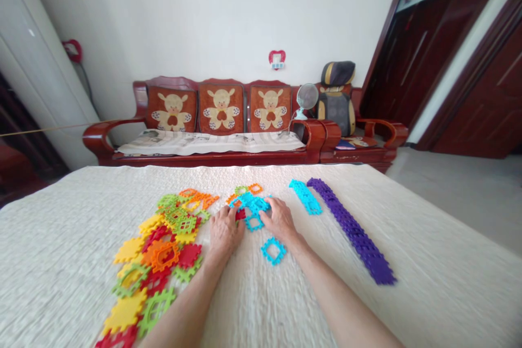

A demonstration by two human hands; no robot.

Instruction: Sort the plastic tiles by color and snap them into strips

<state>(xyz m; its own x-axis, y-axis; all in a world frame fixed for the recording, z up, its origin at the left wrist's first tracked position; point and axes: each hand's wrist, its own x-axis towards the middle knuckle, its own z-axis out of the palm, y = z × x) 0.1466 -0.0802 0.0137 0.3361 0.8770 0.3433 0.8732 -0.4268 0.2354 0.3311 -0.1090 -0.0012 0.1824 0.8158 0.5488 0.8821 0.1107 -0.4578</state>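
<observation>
Between my hands lies a small heap of light blue plastic interlocking tiles (255, 203). A red tile (240, 215) lies beside the thumb side of my left hand (225, 228), whose fingers are bent loosely over the cloth at the heap's left edge. At the right edge, my right hand (280, 219) rests with thumb and fingers apart, its fingertips touching the blue tiles. A blue window-frame tile (254, 222) lies just below the heap. Nearer to me is a separate blue frame tile (273, 250). Orange and green frame tiles (255, 188) lie behind the heap.
On the left spreads a long mixed pile of yellow, red, green and orange tiles (163, 255). To the right lie a short overlapping blue row (305, 197) and a long purple row (353, 231). A cream cloth (428, 283) covers the table; a wooden sofa (204, 159) stands beyond.
</observation>
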